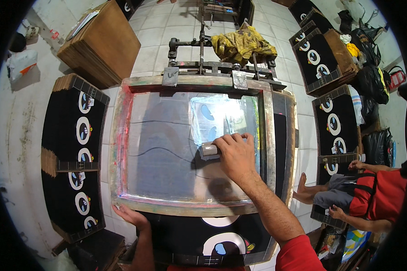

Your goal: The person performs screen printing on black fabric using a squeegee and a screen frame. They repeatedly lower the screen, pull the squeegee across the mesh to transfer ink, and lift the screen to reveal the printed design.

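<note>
A wooden-framed printing screen [160,174] lies clamped by metal hinges [239,79] at its far edge. My right hand [233,156] grips a squeegee [209,148] on the mesh, beside a patch of light-blue ink [199,117] at the upper right. My left hand [131,214] holds the near left corner of the frame from below, its fingertips at the edge. Beneath and in front of the screen, a board carries black fabric panels [167,239] with white ring and blue-shape prints.
Printed black panels on boards [59,135] flank both sides, with stacked brown boards [92,54] behind left. A seated co-worker [375,194] in red sits at right, bare foot near the screen. A yellow cloth [242,43] drapes the metal rig. Black bags [371,86] lie right.
</note>
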Demonstrator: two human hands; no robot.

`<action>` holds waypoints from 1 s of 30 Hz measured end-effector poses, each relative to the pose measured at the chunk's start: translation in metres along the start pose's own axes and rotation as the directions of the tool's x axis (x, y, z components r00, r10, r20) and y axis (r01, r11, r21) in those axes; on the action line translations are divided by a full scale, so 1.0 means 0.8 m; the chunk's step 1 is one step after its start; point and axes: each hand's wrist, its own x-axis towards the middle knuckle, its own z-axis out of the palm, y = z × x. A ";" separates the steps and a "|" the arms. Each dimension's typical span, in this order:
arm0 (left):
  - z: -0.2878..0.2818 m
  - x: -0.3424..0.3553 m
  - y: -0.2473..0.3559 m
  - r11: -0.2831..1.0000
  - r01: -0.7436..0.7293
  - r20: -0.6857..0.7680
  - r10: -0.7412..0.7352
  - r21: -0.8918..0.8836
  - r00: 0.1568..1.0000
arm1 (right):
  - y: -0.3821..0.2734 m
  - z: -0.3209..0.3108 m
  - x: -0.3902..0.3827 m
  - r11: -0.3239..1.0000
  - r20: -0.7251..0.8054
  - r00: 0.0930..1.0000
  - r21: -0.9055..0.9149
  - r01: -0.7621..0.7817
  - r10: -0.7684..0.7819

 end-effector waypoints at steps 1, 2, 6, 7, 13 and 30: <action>0.000 0.001 0.000 1.000 0.006 0.006 -0.006 0.029 1.000 | 0.000 0.001 0.001 1.000 0.017 1.000 -0.003 -0.004 0.004; 0.000 0.001 0.001 0.998 0.007 0.003 -0.007 0.058 1.000 | 0.000 0.001 0.002 1.000 0.023 1.000 -0.006 -0.004 0.004; 0.002 -0.002 0.003 0.991 0.088 0.012 -0.089 0.101 0.996 | 0.002 -0.001 0.013 1.000 0.070 0.997 0.005 -0.030 0.030; 0.003 -0.003 0.004 0.987 0.076 0.012 -0.078 0.140 0.997 | 0.003 -0.002 0.017 1.000 0.085 0.996 0.002 -0.021 0.020; 0.000 -0.006 0.010 0.977 0.057 0.056 -0.070 0.205 0.996 | 0.003 -0.018 0.015 1.000 0.113 0.993 0.018 0.011 -0.013; 0.009 -0.012 0.016 0.975 0.041 0.025 -0.048 0.216 0.999 | 0.057 0.020 0.209 1.000 0.139 0.990 -0.008 0.011 -0.009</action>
